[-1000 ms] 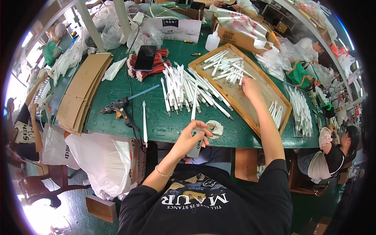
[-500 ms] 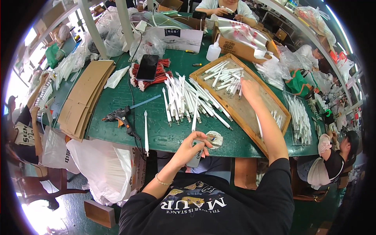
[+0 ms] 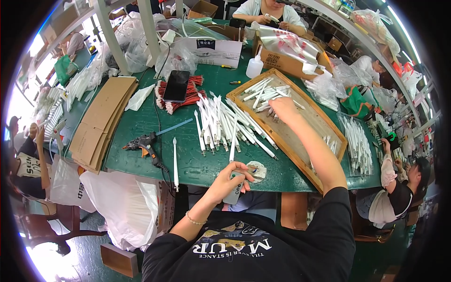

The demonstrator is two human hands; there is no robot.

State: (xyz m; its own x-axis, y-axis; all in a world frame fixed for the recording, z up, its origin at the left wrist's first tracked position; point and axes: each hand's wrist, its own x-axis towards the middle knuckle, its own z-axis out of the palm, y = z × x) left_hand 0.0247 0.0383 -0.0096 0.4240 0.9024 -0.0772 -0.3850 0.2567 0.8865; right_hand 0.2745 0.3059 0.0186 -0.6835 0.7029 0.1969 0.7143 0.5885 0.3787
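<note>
Green tabletop (image 3: 199,164), right hand (image 3: 284,110) obscuring white sticks (image 3: 269,92)

The left arm (image 3: 201,207) bends, its left grip (image 3: 228,184) curled; the right arm (image 3: 319,151) stretches forward, right grip (image 3: 284,109) palm-down.

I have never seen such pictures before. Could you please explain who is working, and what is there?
There is no machine: these are a person's two bare hands. One wide camera, worn on the head, looks down; its lens bends straight edges. The green table carries white sticks, a glue gun, a dark phone on red bundles and a wooden-framed tray. The left hand holds a grey handheld device. The right hand is over the tray, at more white sticks; whether it grasps one is unclear.
</note>
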